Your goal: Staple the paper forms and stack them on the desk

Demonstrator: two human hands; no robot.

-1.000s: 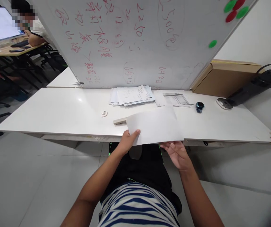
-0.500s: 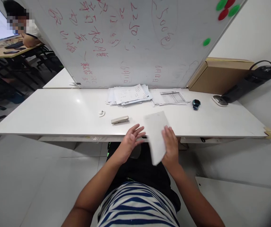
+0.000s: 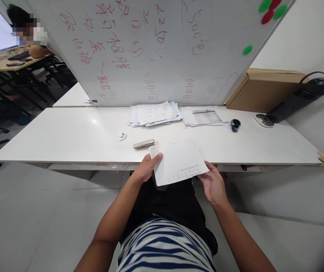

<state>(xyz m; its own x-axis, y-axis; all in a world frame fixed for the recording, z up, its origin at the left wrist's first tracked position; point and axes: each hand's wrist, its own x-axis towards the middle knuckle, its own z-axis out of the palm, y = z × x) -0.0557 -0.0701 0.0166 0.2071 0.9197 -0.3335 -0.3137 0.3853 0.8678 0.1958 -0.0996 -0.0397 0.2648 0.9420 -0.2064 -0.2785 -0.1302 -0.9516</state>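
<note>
Between my hands, at the front edge of the white desk (image 3: 65, 143), a sheet of paper (image 3: 177, 160) lies nearly flat, with faint print along its near side. I cannot tell whether it is one sheet or several. My left hand (image 3: 148, 166) pinches its left edge, thumb on top and fingers underneath. At the paper's right corner my right hand (image 3: 213, 183) has its fingers closed on the edge, partly under it. A beige stapler (image 3: 144, 144) rests on the desk just beyond the paper's left corner.
Behind the paper lie a stack of papers (image 3: 155, 114) and a smaller pile (image 3: 205, 117). A white earpiece (image 3: 122, 136), a watch (image 3: 235, 125), a mouse (image 3: 264, 120), a black bottle (image 3: 303, 96) and a cardboard box (image 3: 264, 90) are around. The whiteboard (image 3: 167, 49) stands along the back. A person (image 3: 34, 34) sits far left.
The paper has turned from upright and narrow to spread out between both hands. My left hand, open and apart before, now grips its left edge; my right hand has shifted to the right corner.
</note>
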